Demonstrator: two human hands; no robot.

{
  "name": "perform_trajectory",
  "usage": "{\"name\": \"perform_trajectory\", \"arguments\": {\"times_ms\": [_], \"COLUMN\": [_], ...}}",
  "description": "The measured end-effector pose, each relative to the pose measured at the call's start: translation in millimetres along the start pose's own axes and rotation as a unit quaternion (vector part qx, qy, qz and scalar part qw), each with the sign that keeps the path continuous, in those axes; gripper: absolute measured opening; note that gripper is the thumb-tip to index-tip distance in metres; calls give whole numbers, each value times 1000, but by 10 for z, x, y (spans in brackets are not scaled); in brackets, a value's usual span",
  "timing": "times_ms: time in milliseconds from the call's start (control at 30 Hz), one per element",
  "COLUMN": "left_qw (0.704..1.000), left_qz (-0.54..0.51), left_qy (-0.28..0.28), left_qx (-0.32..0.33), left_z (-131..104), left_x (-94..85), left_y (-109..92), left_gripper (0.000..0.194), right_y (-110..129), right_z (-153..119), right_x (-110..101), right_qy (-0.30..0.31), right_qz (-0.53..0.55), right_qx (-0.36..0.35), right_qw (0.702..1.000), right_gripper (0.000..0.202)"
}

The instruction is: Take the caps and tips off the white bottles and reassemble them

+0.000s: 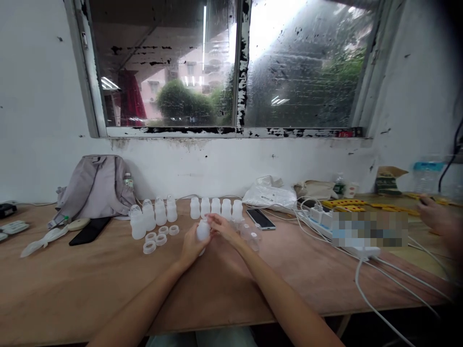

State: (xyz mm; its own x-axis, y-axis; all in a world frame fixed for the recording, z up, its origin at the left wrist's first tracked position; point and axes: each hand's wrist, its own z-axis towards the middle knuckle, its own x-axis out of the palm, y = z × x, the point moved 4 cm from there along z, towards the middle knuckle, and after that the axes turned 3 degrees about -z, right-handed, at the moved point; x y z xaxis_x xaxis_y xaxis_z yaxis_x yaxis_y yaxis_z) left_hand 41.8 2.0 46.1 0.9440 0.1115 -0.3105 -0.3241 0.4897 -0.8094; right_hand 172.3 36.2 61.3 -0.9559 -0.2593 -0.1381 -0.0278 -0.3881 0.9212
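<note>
A small white translucent bottle [203, 231] is upright over the middle of the table, with my left hand [191, 245] wrapped round its body. The fingers of my right hand [221, 227] are pinched together at the bottle's top; what they grip there is too small to make out. Behind my hands stands a row of several open white bottles [216, 207]. To the left are several bottles with clear domed caps [148, 214], and in front of them several white rings [161, 239]. Clear caps [252, 237] lie just right of my right hand.
A phone [261, 219], a plastic bag [270, 193] and a white power strip [325, 226] with cables lie to the right. A grey backpack [97, 185] and a black phone [89, 231] are at left. Another person's hand [434, 214] is at far right.
</note>
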Motion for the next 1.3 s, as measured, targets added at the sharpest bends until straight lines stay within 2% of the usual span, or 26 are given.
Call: {"name": "perform_trajectory", "arguments": {"times_ms": [100,167,267,367,433,533,667,733,833,967,1033,1133,1300], "left_qw": [1000,1000,1000,1000,1000,1000,999,999,999,997,997,996,987], "left_qz": [7,20,19,-10,-24,-15,9,10,31,54,57,69,150], "left_qy": [-6,-5,-6,-6,-6,2,25,28,39,57,57,62,53], "left_qx": [-3,-3,-2,-6,-6,-9,-30,-32,-12,-3,-3,5,-4], "left_z": [7,12,25,43,53,53,33,27,29,44,49,44,21], "left_x": [-21,-33,-50,-64,-69,-61,-29,-20,-1,23,24,30,34], "left_y": [18,25,37,59,72,84,104,111,110,122,124,104,69], "left_gripper": [38,39,38,39,40,41,44,44,42,40,40,39,39], "right_y": [-93,-158,-300,-414,-407,-294,-119,-36,57,90,76,65,55], "right_z": [28,31,22,6,-2,-9,-21,-37,-58,-41,-34,-36,-43], "right_x": [-233,-368,-452,-457,-450,-440,-376,-311,-201,-47,-11,-9,-11], "right_qy": [-112,-170,-192,-198,-216,-260,-294,-299,-285,-190,-166,-170,-178], "right_qz": [-40,-142,-291,-340,-330,-288,-96,-26,10,-28,-48,-55,-60], "right_qx": [22,-6,-25,-9,-13,-28,-25,-24,-27,-33,-26,-22,-28], "right_qw": [993,975,937,919,919,921,951,954,958,981,985,984,982], "right_gripper": [38,33,21,11,9,22,36,38,37,33,31,30,31]}}
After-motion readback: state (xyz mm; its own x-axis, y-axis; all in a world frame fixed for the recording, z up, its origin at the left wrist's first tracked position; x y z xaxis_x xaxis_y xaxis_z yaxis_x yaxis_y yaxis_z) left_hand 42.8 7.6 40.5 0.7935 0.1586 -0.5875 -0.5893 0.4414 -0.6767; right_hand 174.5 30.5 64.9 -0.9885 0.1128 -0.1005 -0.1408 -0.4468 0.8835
